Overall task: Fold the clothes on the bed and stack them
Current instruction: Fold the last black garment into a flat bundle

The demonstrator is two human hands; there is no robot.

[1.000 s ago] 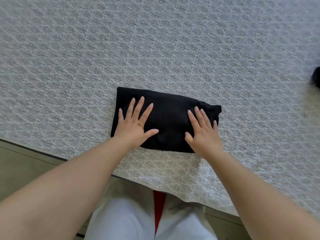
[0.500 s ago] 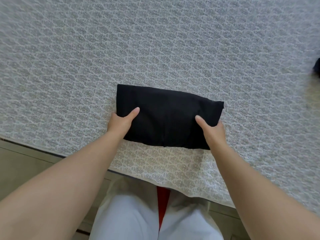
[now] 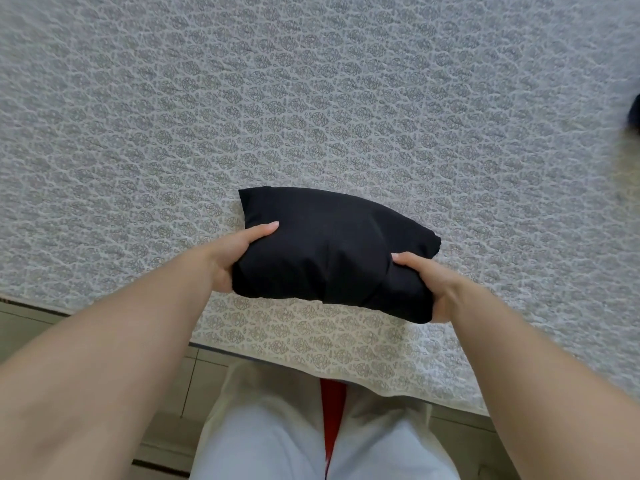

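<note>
Both hands hold one folded black garment (image 3: 332, 251) over the near edge of the bed (image 3: 311, 98). The left hand (image 3: 235, 258) grips the bundle's left end: its thumb lies on top of the cloth, pointing toward the middle, while the fingers curl underneath and are hidden. The right hand (image 3: 429, 282) grips the right end in the same way, thumb on top, fingers tucked below out of sight. Each grip is closed round the cloth, only as wide as the fold is thick.

The garment is a compact, roughly rectangular bundle, puffed in the middle, with a crease running down between the two thumbs. Its near edge sags a little between the hands; whether its far edge touches the bed cannot be told.

The bed cover is grey with a repeating leaf-like pattern. At the far right edge of the view a small dark thing (image 3: 635, 114) lies on the bed, too cut off to identify. Below the bed edge show pale trousers (image 3: 263, 445) with something red (image 3: 331, 403) between the legs, and a tiled floor (image 3: 27, 327).
</note>
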